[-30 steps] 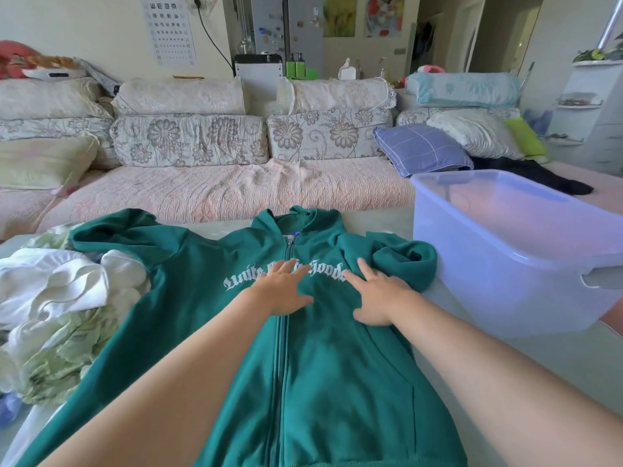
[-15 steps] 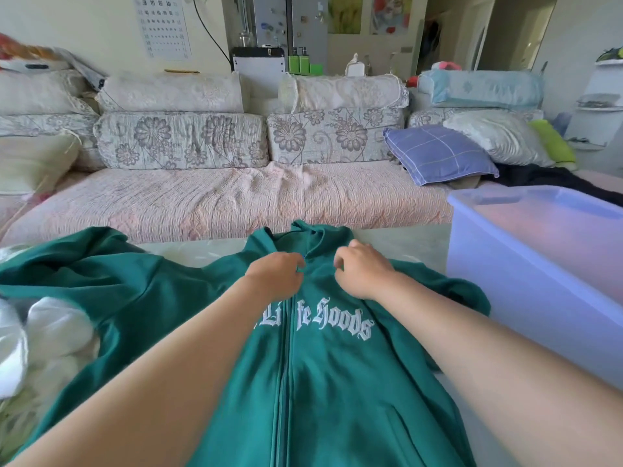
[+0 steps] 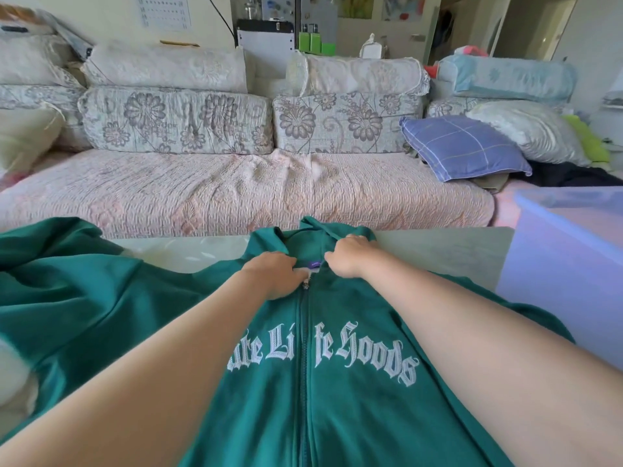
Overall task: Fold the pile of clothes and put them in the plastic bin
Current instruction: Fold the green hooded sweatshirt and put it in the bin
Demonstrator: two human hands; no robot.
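Observation:
A green zip-up hoodie (image 3: 340, 409) with white lettering lies front up on the table, its hood toward the far edge. My left hand (image 3: 274, 273) grips the collar just left of the zipper top. Right of the zipper, my right hand (image 3: 347, 259) grips the collar at the base of the hood. A purple label shows between the two hands. The translucent plastic bin (image 3: 553, 264) stands on the table at the right. A bit of the white clothes pile (image 3: 13, 379) shows at the left edge, partly under the hoodie's sleeve.
Beyond the table runs a sofa with a pink quilted cover (image 3: 236, 190) and floral cushions (image 3: 175, 121). A blue checked pillow (image 3: 462, 146) lies at its right end. Bare grey tabletop (image 3: 438, 251) shows between the hoodie and the bin.
Both hands have gone from lying flat on the chest lettering to gripping the collar at the zipper top. The view has tilted and moved closer, so the bin sits further right.

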